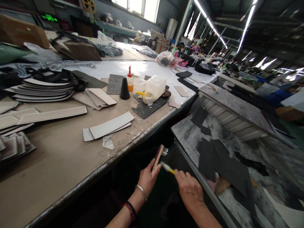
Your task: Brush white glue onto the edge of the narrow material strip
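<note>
My left hand [147, 179] is closed round a wooden-backed brush [157, 158], held upright with its whitish bristles facing right. In my right hand [188, 186] is a yellow-handled brush [168, 167]; its white-coated tip points up and left, close beside the wooden brush. Whether the two touch is unclear. Both hands are over the dark gap past the table's front edge. On the table [61, 164] a translucent white container [155, 85] lies on a dark sheet, with a yellow handle [140, 93] at its mouth. Pale strips [109, 125] lie nearer the edge.
A black cone [124, 88] and an orange-filled bottle with a red tip [129, 79] stand behind the strips. Stacked curved pieces [45, 88] lie at the left. To the right, a lower speckled surface [190, 133] holds dark cut pieces [228, 161].
</note>
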A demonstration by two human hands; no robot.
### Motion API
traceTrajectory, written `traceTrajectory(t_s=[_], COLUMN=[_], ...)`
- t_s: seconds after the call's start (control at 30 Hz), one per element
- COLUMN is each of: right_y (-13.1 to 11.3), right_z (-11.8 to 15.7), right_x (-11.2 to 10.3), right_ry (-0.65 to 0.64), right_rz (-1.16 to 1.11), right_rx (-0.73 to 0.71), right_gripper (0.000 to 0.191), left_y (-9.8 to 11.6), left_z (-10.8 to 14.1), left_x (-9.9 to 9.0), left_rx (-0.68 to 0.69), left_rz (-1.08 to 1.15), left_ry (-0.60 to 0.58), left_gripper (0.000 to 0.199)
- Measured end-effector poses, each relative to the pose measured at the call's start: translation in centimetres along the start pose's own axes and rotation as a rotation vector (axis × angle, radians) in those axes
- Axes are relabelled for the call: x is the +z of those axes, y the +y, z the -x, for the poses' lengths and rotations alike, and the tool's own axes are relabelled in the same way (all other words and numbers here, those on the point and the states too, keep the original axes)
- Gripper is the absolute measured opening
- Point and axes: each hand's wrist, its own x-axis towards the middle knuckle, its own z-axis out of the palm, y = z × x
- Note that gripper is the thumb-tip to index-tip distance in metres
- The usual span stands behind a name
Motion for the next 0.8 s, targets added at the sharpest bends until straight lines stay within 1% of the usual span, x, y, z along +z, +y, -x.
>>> traceTrajectory(t_s=[0.07,0.13,0.2,0.3,0.33,0.37,0.43,0.5,0.57,0.63,0.7,0.73,0.8], right_y=[0.9,1.3,0.8,-0.3,-0.3,0.0,1.0,1.8,1.7,1.1,0.8,0.9,1.6], right_z=[-0.4,-1.1,-1.4,-1.1,-1.0,-1.0,-1.3,-1.8,-1.9,-1.5,-1.0,-0.9,-1.0], right_x=[-0.1,-0.4,-0.7,-0.8,-0.8,-0.8,-0.9,-1.0,-1.1,-1.0,-0.9,-0.9,-1.0], right_ry=[0.005,0.018,0.021,0.017,0.016,0.019,0.024,0.033,0.034,0.024,0.015,0.016,0.024], right_rz=[0.033,0.062,0.044,-0.038,-0.047,-0.035,0.027,0.069,0.063,0.022,-0.02,-0.025,0.004], right_rx=[0.1,0.155,0.093,-0.074,-0.078,-0.041,0.09,0.151,0.089,-0.017,-0.089,-0.089,-0.005], right_gripper=[0.029,0.027,0.03,0.036,0.035,0.034,0.027,0.024,0.025,0.029,0.03,0.03,0.028], left_y=[0.0,0.0,0.0,0.0,-0.1,-0.1,-0.3,-0.4,-0.4,-0.4,-0.3,-0.3,-0.1], left_z=[0.1,0.1,0.0,-0.2,-0.3,-0.3,-0.3,-0.2,-0.1,-0.1,-0.2,-0.3,-0.3], left_x=[-0.1,0.0,0.0,-0.2,-0.3,-0.3,-0.2,0.0,0.1,0.0,-0.1,-0.1,0.0], left_rx=[0.0,0.0,-0.004,-0.012,-0.011,-0.01,-0.005,-0.001,-0.006,-0.014,-0.008,0.001,0.013], left_rz=[-0.008,-0.011,-0.013,-0.017,-0.018,-0.02,-0.022,-0.025,-0.029,-0.033,-0.034,-0.033,-0.032], left_ry=[-0.004,-0.011,-0.014,-0.007,-0.006,-0.006,-0.008,-0.011,-0.01,-0.01,-0.01,-0.01,-0.012], left_gripper=[0.057,0.056,0.057,0.059,0.059,0.059,0.057,0.055,0.055,0.055,0.054,0.054,0.055])
